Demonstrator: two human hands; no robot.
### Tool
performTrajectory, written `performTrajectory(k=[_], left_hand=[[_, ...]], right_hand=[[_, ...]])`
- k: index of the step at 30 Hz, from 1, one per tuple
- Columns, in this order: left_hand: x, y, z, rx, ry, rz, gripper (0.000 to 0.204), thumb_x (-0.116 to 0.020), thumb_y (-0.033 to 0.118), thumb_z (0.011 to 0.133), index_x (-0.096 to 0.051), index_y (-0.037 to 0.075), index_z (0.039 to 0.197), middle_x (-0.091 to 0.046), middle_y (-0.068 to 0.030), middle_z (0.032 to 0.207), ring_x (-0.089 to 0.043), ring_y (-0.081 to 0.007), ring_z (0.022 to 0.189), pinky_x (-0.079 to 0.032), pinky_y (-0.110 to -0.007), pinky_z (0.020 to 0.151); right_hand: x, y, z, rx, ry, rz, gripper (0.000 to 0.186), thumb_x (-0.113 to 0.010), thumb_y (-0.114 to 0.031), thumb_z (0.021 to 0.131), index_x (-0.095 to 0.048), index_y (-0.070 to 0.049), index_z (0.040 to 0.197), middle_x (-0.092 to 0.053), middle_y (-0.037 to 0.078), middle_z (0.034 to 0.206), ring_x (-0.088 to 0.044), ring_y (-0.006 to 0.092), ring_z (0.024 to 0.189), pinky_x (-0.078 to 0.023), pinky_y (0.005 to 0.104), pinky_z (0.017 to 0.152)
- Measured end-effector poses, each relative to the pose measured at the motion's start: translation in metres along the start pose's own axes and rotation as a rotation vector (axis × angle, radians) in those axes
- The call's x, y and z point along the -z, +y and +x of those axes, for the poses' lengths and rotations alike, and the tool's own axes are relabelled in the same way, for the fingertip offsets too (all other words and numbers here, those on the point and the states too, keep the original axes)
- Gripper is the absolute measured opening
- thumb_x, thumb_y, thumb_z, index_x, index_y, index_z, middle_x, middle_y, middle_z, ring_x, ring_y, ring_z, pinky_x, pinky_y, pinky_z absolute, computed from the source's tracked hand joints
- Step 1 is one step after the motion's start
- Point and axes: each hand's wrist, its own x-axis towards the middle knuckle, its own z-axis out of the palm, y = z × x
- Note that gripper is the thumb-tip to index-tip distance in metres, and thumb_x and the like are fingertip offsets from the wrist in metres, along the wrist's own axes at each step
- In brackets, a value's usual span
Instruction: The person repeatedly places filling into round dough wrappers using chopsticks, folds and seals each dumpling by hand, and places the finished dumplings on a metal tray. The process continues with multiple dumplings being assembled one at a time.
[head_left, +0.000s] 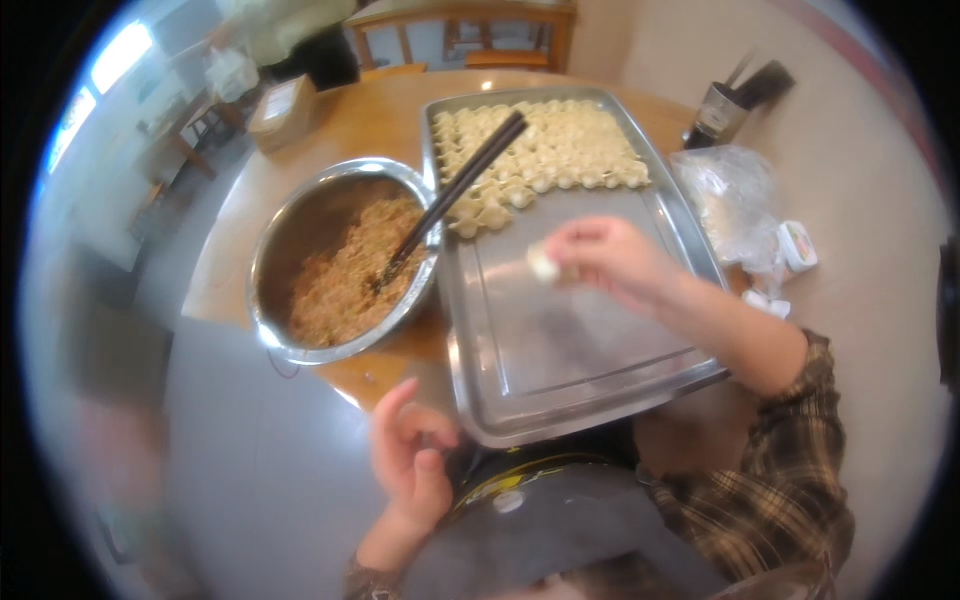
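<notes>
My right hand (610, 265) pinches a small pale dumpling (545, 262) over the bare lower part of the metal tray (590, 330). Many dumplings (560, 140) sit packed in rows at the tray's far end, with a few at their near left. My left hand (410, 455) is low beside the tray's near left corner, fingers apart and loosely bent, holding nothing. A steel bowl (275, 270) of minced filling (345, 275) stands left of the tray, with dark chopsticks (470, 170) stuck in the filling and leaning on the rim toward the tray.
On the round wooden table (370, 110) are a cardboard box (280, 110) at the back left, a dark utensil holder (715, 115) at the back right, and a plastic bag (725, 195) and white container (795, 245) right of the tray. Wooden stools and chairs (400, 40) stand beyond.
</notes>
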Motion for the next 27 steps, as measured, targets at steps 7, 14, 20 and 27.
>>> performTrajectory(k=[7,14,20,27], left_hand=[[-0.013,0.001,0.001,-0.07,0.118,0.093,0.063,-0.048,0.045,0.101,-0.038,-0.004,0.138,-0.054,-0.0032,0.074,-0.049,-0.01,0.068,-0.039,-0.022,0.065],[0.0,-0.007,0.0,-0.087,0.095,0.129,0.058,-0.048,0.036,0.101,-0.033,-0.005,0.14,-0.058,-0.0068,0.079,-0.052,-0.0124,0.071,-0.041,-0.022,0.068],[0.008,-0.011,-0.004,-0.098,0.119,0.134,0.054,-0.048,0.029,0.101,-0.034,-0.006,0.138,-0.058,-0.0073,0.078,-0.054,-0.0131,0.071,-0.042,-0.023,0.066],[0.028,-0.008,-0.009,-0.157,0.065,0.103,0.043,-0.053,0.006,0.095,-0.042,-0.008,0.134,-0.061,-0.0089,0.079,-0.058,-0.0144,0.07,-0.047,-0.024,0.069]], right_hand=[[0.072,0.017,0.114,0.3,0.325,-0.647,0.025,-0.075,-0.023,0.086,-0.074,-0.001,0.097,-0.071,0.005,0.091,-0.063,0.0124,0.086,-0.05,0.0279,0.077],[0.057,0.038,0.129,0.323,0.351,-0.641,0.02,-0.076,-0.022,0.085,-0.076,-0.003,0.093,-0.071,0.004,0.083,-0.061,0.0104,0.072,-0.049,0.0268,0.066],[0.049,0.059,0.141,0.436,0.375,-0.771,0.021,-0.077,-0.024,0.081,-0.076,-0.003,0.086,-0.069,0.005,0.079,-0.061,0.0129,0.072,-0.048,0.0299,0.065],[0.057,0.029,0.132,0.385,0.348,-0.876,0.024,-0.078,-0.019,0.08,-0.073,-0.003,0.097,-0.07,0.005,0.084,-0.062,0.0125,0.075,-0.049,0.0279,0.072]])
